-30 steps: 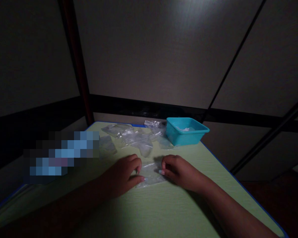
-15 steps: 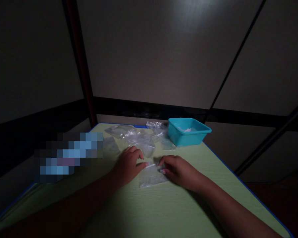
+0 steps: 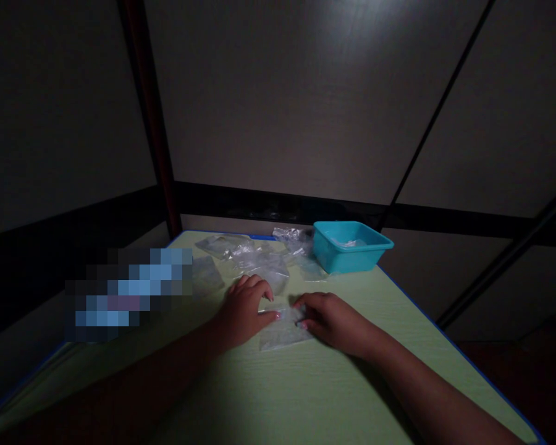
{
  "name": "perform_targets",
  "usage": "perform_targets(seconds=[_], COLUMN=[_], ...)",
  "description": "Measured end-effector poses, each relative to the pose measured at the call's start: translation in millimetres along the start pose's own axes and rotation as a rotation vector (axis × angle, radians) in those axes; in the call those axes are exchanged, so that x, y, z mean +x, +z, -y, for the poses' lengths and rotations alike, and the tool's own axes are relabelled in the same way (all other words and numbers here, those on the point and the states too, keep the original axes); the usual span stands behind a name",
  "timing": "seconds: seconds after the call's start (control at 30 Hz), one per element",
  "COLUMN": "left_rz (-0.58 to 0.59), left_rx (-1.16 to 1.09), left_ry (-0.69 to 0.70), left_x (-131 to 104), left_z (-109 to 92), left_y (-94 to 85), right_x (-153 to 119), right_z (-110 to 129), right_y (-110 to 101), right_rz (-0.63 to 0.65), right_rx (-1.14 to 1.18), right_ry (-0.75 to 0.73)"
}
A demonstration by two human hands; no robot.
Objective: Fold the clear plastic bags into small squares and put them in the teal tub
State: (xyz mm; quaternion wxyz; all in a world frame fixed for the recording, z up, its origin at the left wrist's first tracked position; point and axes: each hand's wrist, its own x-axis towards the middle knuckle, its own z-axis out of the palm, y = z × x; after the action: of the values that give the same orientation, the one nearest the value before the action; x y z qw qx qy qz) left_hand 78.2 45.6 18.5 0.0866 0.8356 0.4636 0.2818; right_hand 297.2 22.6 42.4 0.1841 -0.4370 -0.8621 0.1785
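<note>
A small clear plastic bag [image 3: 282, 335] lies flat on the pale green table, between my two hands. My left hand [image 3: 246, 314] is open, its thumb tip on the bag's upper left part and its fingers arched apart from the thumb. From the right, my right hand [image 3: 337, 324] reaches over the bag's other end. Its index finger and thumb are bent but apart, their tips at the plastic, and its other fingers are mostly hidden. Beyond my hands, several more clear plastic bags [image 3: 264, 262] lie loosely spread and overlapping.
A turquoise plastic basket [image 3: 352, 256] with some clear plastic inside stands at the table's far right. A blurred-out bluish object [image 3: 134, 287] lies at the left edge. The table [image 3: 306, 395] has a blue rim and stands against panelled walls [image 3: 278, 123].
My left thumb has slid slightly right and down over the bag, and the left fingers have shifted a little right. My right hand has hardly moved.
</note>
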Motion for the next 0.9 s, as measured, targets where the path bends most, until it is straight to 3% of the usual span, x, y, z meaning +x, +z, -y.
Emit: perform_targets(seconds=[0.53,0.9], left_rz=[0.072,0.069], left_rx=[-0.095,-0.579], left_ry=[0.086,-0.080], left_x=[-1.0,3.7], left_z=[-7.3,-1.1], left_y=[-6.4,0.9], right_x=[0.1,-1.1], right_z=[1.0,0.2], right_y=[-3.3,-4.7], right_rz=[0.009,0.005], right_rx=[-0.010,0.005], right_ry=[-0.050,-0.089])
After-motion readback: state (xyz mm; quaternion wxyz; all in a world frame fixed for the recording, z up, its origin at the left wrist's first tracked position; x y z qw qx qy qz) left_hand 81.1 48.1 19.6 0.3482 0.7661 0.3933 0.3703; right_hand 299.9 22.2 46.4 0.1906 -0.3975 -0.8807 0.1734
